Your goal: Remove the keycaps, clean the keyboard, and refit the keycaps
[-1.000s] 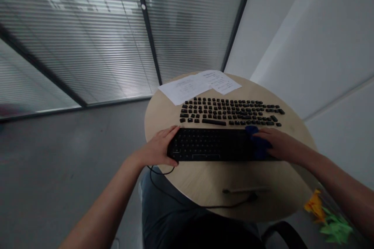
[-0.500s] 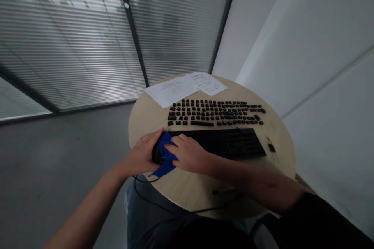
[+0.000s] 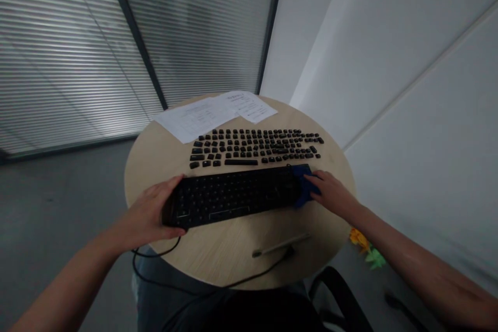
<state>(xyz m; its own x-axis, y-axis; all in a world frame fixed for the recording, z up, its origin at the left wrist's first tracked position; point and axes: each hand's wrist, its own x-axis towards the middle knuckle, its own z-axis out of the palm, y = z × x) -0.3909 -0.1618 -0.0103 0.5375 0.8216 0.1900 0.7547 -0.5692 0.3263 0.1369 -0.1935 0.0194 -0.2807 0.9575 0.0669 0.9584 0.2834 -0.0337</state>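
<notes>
Left hand: the left hand (image 3: 150, 212) holds the left end of the black keyboard (image 3: 233, 194), thumb and fingers wide apart.
Right hand: the right hand (image 3: 330, 192) holds a blue cloth (image 3: 301, 194) on the keyboard's right end.
Keyboard: flat on the round table (image 3: 218, 249), a bit tilted.
Loose keys: the loose keys (image 3: 241, 162) lie in rows just behind the keyboard.
Table: white papers (image 3: 202, 116) behind the keys; a thin stick (image 3: 280, 245) in front of the keyboard.
Room: blinds (image 3: 202, 36) behind the table, white wall (image 3: 408, 62) to its right, gray floor (image 3: 58, 218) to its left.
</notes>
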